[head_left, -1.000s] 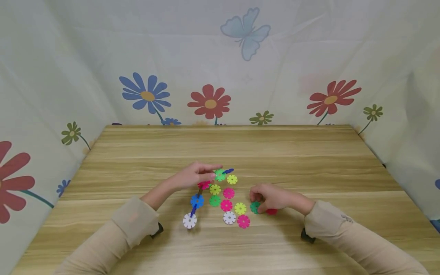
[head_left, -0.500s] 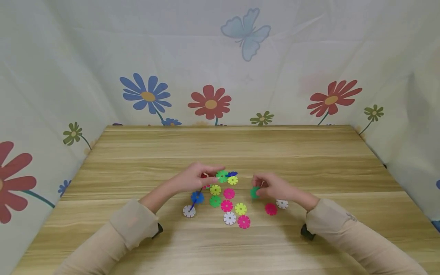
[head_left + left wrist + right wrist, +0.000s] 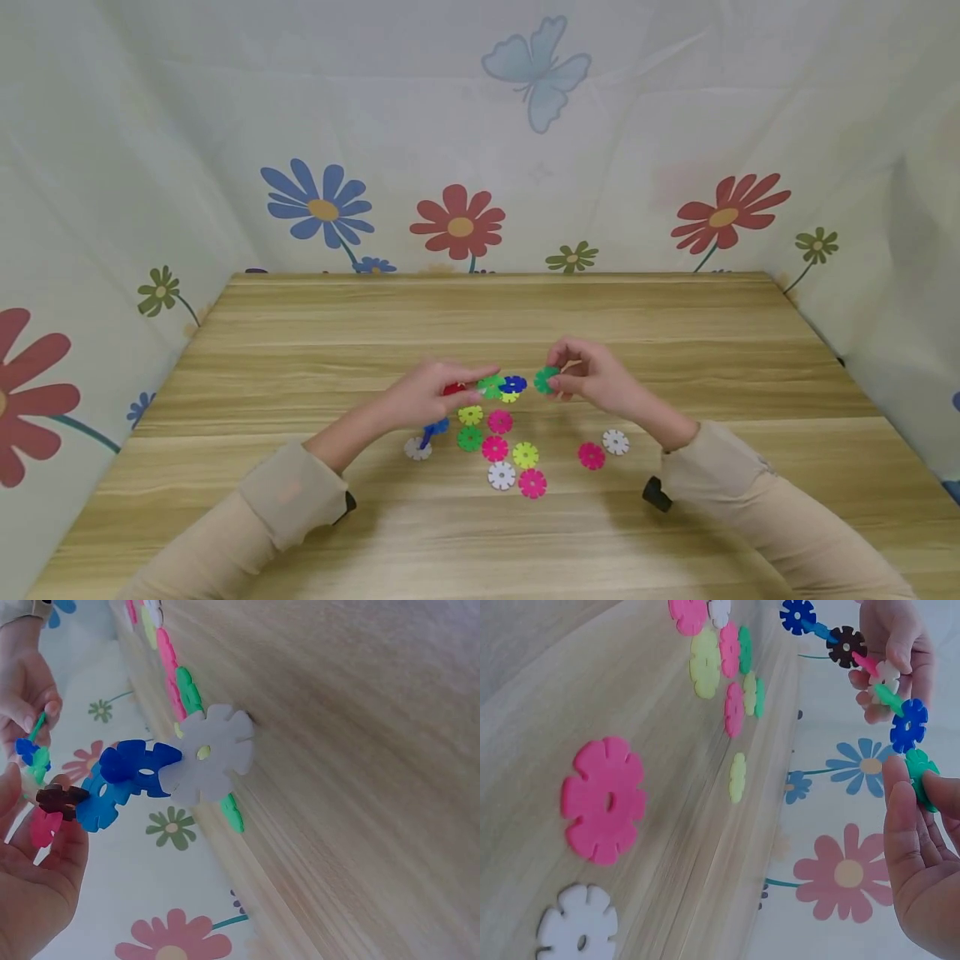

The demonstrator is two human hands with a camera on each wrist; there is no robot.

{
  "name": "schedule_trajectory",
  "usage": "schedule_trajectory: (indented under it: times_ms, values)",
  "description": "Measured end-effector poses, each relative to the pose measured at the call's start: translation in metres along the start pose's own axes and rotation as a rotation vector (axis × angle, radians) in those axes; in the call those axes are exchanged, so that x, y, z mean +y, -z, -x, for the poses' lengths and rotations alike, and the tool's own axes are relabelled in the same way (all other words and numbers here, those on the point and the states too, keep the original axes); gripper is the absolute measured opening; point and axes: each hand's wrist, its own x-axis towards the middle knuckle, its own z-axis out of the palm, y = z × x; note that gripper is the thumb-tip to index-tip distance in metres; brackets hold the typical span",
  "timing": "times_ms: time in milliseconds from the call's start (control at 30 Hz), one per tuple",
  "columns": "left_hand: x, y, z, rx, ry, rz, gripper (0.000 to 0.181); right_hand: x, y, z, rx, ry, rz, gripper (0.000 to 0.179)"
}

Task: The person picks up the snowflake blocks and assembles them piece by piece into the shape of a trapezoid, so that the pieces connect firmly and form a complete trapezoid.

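My left hand (image 3: pixel 423 396) grips a chain of slotted plastic snowflake discs joined edge to edge. In the left wrist view a white disc (image 3: pixel 210 754) hangs at its near end, followed by dark blue, light blue (image 3: pixel 101 799), brown (image 3: pixel 62 801) and pink (image 3: pixel 46 826) ones. Toward the far end come a light green disc (image 3: pixel 889 698) and a dark blue disc (image 3: pixel 909 726). Between thumb and fingers my right hand (image 3: pixel 603 383) pinches a darker green disc (image 3: pixel 545 380). Its rim is right at the dark blue disc's edge in the right wrist view.
Several loose discs lie flat on the wooden table (image 3: pixel 300 325) below the hands, among them a yellow disc (image 3: pixel 526 455) and a green disc (image 3: pixel 470 438). Farther right lie a pink disc (image 3: pixel 591 456) and a white disc (image 3: pixel 616 442). A flower-printed curtain (image 3: pixel 600 167) hangs behind.
My right hand has lifted the darker green disc off the table and brought it up and left to the chain's end. The left hand has shifted slightly right, turning the chain.
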Motion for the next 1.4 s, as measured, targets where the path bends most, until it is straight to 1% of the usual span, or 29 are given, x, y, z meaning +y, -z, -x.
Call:
schedule_trajectory:
  times_ms: [167, 300, 533, 867, 1033, 1233, 1400]
  values:
    - [0.002, -0.001, 0.0, 0.019, -0.05, -0.031, 0.042, -0.002, -0.003, 0.0, -0.012, 0.018, -0.002, 0.012]
    - [0.001, -0.001, -0.001, 0.02, -0.071, -0.038, 0.042, -0.004, -0.005, 0.0, -0.025, 0.018, 0.019, 0.012]
    - [0.002, -0.001, -0.002, 0.006, -0.044, -0.055, 0.041, -0.008, -0.005, 0.0, -0.036, 0.023, 0.05, 0.01]
    - [0.003, -0.001, -0.001, 0.004, -0.054, -0.043, 0.04, -0.01, -0.003, 0.002, -0.052, 0.048, 0.103, 0.008]
    - [0.004, -0.003, -0.002, 0.007, -0.075, -0.058, 0.04, -0.011, -0.006, 0.002, -0.06, 0.063, 0.121, 0.009]
    - [0.008, -0.006, -0.001, 0.01, -0.096, -0.06, 0.04, -0.014, -0.008, 0.003, -0.06, 0.051, 0.119, 0.008]
    - [0.012, -0.009, -0.001, 0.012, -0.09, -0.07, 0.039, -0.017, -0.01, 0.004, -0.065, 0.026, 0.149, 0.008]
